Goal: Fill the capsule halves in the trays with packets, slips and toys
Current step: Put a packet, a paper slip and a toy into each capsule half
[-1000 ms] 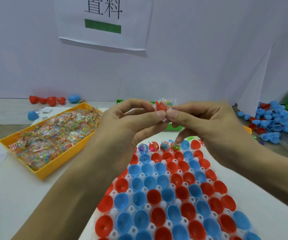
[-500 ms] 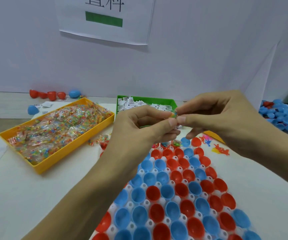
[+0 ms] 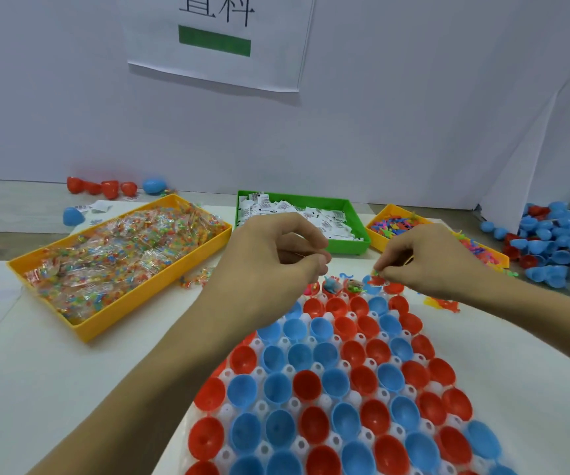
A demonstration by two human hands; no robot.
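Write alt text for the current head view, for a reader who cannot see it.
Over a white tray of red and blue capsule halves, the right hand pinches a small packet above the far row, while the left hand hovers beside it with fingers curled. Behind stand a yellow bin of packets, a green bin of slips and a yellow bin of toys.

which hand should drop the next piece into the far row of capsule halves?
Right. The right hand already pinches a small red toy just over the far-row blue half; the left hand shows nothing held.
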